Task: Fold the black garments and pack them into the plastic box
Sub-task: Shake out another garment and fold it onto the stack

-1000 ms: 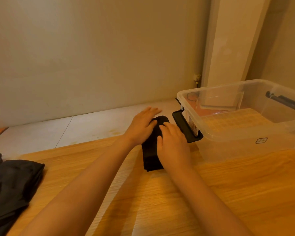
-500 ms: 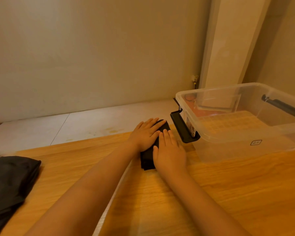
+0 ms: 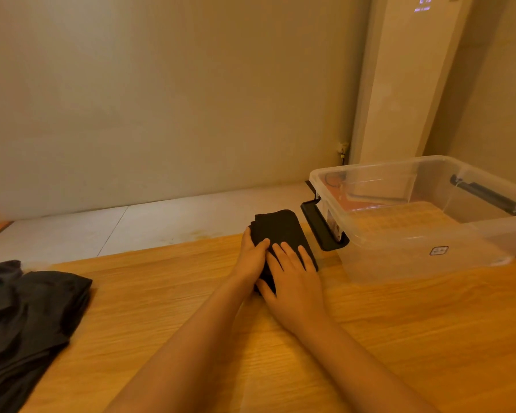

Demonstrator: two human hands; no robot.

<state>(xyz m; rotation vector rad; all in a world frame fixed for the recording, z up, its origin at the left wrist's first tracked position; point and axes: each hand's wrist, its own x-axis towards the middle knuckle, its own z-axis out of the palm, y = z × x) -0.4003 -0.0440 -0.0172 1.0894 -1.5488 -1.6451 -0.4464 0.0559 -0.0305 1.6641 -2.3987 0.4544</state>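
Note:
A small folded black garment (image 3: pixel 280 229) lies on the wooden table (image 3: pixel 399 338), just left of the clear plastic box (image 3: pixel 367 171). My left hand (image 3: pixel 251 257) holds the garment's left edge, thumb on top and fingers along the side. My right hand (image 3: pixel 295 278) rests flat on its near half with straight fingers. The garment's near end is hidden under both hands. More black garments (image 3: pixel 27 311) lie in a loose pile at the table's left edge. No garments show inside the box.
The box has a black latch handle (image 3: pixel 322 231) facing the folded garment and another (image 3: pixel 486 195) on its far side. Behind the table are a pale floor strip (image 3: pixel 131 225), a wall and a tall white unit (image 3: pixel 399 84).
Both hands slid back toward me along the folded garment, uncovering its far half. My left hand went from lying flat on top to holding the left edge.

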